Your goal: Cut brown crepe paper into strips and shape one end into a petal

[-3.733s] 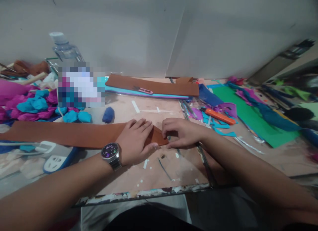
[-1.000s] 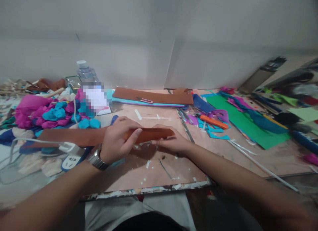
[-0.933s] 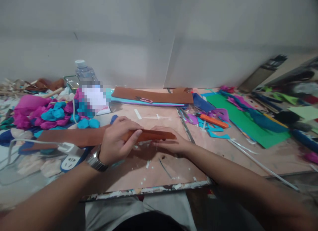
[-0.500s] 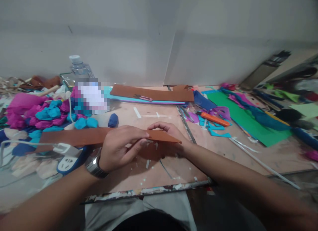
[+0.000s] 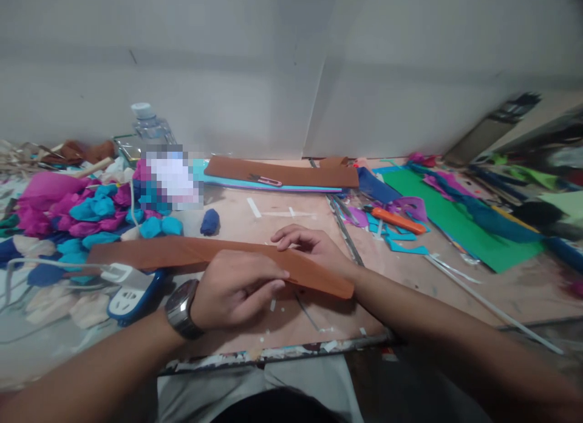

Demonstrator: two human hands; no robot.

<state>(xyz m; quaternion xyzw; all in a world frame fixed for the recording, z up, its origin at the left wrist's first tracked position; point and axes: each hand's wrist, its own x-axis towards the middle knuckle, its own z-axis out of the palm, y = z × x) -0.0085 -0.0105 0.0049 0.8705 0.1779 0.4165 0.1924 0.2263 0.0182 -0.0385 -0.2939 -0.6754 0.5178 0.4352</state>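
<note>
A long brown paper strip point(image 5: 182, 253) runs from the left across the pink work board point(image 5: 282, 213) to near its front edge. My left hand point(image 5: 234, 289), with a watch on the wrist, pinches the strip's near edge between thumb and fingers. My right hand point(image 5: 310, 247) is under and behind the strip's right end, fingers curled over its far edge. The strip's right end point(image 5: 328, 280) is lifted off the board and tilts toward me.
Crumpled magenta and blue paper balls point(image 5: 73, 207) and a white power strip point(image 5: 130, 286) crowd the left. A water bottle point(image 5: 148, 125), a second brown strip point(image 5: 282, 173), an orange cutter point(image 5: 394, 219), green sheet point(image 5: 460, 223) and paper scraps lie behind and right.
The strip was pressed flat, then lifted edge-on; now its right end has swung down and toward me. My left hand slid nearer along the front edge.
</note>
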